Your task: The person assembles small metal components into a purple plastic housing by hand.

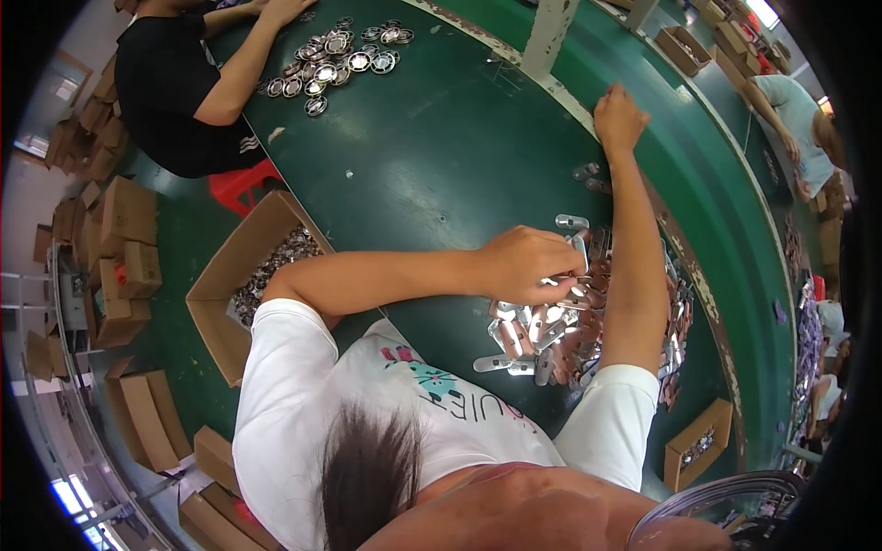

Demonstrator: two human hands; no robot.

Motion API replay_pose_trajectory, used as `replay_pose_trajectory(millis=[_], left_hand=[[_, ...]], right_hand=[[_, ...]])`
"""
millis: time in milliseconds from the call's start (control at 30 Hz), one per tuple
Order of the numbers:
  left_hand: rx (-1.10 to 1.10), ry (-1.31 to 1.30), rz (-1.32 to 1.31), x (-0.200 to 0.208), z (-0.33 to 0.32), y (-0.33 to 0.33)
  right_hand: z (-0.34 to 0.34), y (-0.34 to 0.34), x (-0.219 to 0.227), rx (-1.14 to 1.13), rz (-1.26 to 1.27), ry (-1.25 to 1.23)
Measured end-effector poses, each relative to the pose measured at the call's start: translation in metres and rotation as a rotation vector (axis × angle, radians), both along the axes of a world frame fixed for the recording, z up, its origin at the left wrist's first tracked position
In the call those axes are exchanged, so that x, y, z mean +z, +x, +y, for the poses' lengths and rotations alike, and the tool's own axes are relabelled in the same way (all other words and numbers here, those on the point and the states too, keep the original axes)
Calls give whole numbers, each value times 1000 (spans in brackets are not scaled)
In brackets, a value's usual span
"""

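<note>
My left hand reaches across from the left, its fingers closed on a shiny oblong metal piece with rounded ends. Below it lies a heap of similar silver pieces on the green table, some reflecting a coppery tone. My right hand is farther off, over the raised edge between the table and the green belt. Its fingers are curled in, and whatever they hold is hidden. Between the hands, a single oblong piece and a few others lie apart from the heap; my right forearm covers part of the heap.
Round metal pieces lie piled at the far left, beside a co-worker in a black shirt. A cardboard box of small metal parts stands at the table's left edge. The green belt runs along the right, past a painted metal post.
</note>
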State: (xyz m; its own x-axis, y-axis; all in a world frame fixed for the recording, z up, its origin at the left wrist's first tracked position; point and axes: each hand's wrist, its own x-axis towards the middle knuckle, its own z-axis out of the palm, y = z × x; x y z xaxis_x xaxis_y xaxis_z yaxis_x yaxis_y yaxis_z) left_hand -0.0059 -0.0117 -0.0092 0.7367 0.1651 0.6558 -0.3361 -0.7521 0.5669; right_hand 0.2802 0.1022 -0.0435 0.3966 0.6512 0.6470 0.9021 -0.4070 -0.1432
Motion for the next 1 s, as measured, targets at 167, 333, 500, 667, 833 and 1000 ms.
replay_pose_trajectory(millis=[167,333,500,667,833,1000], left_hand=[[13,39,12,1,0,-2],[33,9,5,3,-3,-1],[33,115,-19,0,3,1],[-14,298,-43,13,-5,3],[49,302,-92,15,3,5],[185,358,0,14,6,2]], right_hand=[[0,-3,4,-57,-3,-59],[-6,-7,9,-138,18,-129],[9,-10,2,-182,-24,-110],[43,-1,12,-156,9,-37],[87,9,13,-192,53,-29],[117,3,8,-151,-12,-17]])
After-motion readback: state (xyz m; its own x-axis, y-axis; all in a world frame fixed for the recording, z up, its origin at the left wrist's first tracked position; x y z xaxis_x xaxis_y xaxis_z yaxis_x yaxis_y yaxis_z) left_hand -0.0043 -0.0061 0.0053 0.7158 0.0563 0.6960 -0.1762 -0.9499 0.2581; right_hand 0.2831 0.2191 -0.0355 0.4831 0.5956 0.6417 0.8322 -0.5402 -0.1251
